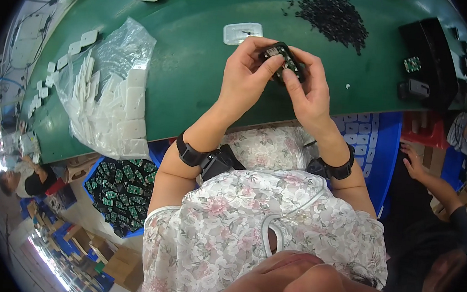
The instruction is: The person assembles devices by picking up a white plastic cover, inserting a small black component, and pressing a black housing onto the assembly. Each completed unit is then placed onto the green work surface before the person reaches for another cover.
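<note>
Both my hands hold a small black plastic case (279, 47) with a circuit board (290, 62) showing inside it. My left hand (246, 73) is closed around the case's left side, its thumb pressed on the inside. From the other side my right hand (308, 85) grips it, thumb also on the board. The thumbs hide part of the board. Just beyond my left fingers lies a white rectangular plastic cover (232, 34) with a small dark piece on it. A heap of small black parts (331, 16) lies farther off to the right.
On the green table (190, 66), a clear bag of white covers (127, 104) lies at left. A black box (427, 54) stands at right. Below the edge are a blue bin of circuit boards (120, 189) and a blue tray of white pieces (379, 141). A co-worker's hand (412, 160) is at right.
</note>
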Demonstrator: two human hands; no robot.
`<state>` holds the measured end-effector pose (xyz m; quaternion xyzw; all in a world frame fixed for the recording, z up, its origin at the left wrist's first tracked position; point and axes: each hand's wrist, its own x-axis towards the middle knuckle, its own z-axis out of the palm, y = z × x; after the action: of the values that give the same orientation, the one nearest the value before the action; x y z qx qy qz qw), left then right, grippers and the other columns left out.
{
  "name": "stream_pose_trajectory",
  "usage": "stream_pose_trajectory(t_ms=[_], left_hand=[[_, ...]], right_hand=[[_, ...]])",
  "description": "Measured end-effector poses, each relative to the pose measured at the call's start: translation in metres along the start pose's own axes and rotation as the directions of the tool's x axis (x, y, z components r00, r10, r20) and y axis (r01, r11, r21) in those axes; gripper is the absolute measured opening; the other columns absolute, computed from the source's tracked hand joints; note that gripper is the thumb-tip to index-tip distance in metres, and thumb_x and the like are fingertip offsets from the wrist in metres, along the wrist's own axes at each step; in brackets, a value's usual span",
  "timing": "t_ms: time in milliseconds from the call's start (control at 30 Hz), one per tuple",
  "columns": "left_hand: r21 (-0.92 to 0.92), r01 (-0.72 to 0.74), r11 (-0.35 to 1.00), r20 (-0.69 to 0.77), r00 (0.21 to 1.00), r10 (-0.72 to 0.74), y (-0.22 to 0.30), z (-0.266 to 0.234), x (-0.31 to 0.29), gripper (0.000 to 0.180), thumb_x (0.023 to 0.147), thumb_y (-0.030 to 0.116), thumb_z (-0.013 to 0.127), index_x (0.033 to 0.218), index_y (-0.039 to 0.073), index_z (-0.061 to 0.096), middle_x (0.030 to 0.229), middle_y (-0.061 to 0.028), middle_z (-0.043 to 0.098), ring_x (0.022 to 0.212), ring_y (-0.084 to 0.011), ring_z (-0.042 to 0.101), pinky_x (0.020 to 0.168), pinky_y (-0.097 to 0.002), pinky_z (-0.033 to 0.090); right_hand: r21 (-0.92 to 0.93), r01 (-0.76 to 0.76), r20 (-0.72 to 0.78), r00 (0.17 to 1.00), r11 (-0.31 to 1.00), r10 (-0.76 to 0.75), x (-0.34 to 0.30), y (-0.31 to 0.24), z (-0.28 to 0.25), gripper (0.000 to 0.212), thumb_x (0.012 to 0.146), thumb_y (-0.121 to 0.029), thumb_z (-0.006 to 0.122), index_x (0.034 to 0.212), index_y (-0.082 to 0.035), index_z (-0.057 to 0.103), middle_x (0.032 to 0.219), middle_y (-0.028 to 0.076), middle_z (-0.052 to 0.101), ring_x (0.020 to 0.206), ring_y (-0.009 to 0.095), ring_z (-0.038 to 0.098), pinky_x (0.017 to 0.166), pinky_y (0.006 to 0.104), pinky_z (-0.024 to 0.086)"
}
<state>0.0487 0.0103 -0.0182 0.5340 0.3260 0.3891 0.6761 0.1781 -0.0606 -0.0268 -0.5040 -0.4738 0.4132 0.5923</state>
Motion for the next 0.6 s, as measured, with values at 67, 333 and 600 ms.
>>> stream_pose_trajectory(t_ms=[67,333,600], left_hand=[[-0.054,0.004,0.999,-0.042,0.999,-0.006,-0.002,0.005,0.005,0.020,0.088,0.006,0.062,0.105,-0.001,0.055,0.090,-0.0045,0.063,0.078,-0.0087,0.060,0.063,-0.0216,0.051],[0.020,0.116,0.993,0.083,0.990,-0.117,0.005,0.017,0.011,0.021,0.088,0.007,0.062,0.106,0.000,0.053,0.091,-0.0044,0.063,0.077,-0.0089,0.061,0.062,-0.0222,0.052],[-0.035,0.107,0.994,0.106,0.989,-0.103,0.011,0.013,0.006,0.027,0.086,0.005,0.062,0.111,-0.001,0.054,0.096,-0.0059,0.063,0.086,-0.0105,0.061,0.068,-0.0230,0.052]], right_hand=[[-0.017,-0.027,0.019,0.999,0.999,0.028,-0.002,-0.001,-0.006,0.038,0.094,-0.007,0.053,0.128,0.004,0.040,0.121,0.012,0.049,0.111,0.017,0.051,0.094,0.0293,0.045],[0.062,-0.083,-0.072,0.994,0.995,0.088,-0.006,-0.006,-0.015,0.034,0.092,-0.003,0.054,0.123,0.004,0.044,0.117,0.012,0.053,0.104,0.015,0.054,0.087,0.0288,0.049],[0.113,-0.150,-0.061,0.986,0.982,0.158,-0.003,-0.014,-0.020,0.034,0.091,-0.005,0.054,0.123,0.002,0.045,0.118,0.012,0.053,0.109,0.016,0.052,0.096,0.0292,0.041]])
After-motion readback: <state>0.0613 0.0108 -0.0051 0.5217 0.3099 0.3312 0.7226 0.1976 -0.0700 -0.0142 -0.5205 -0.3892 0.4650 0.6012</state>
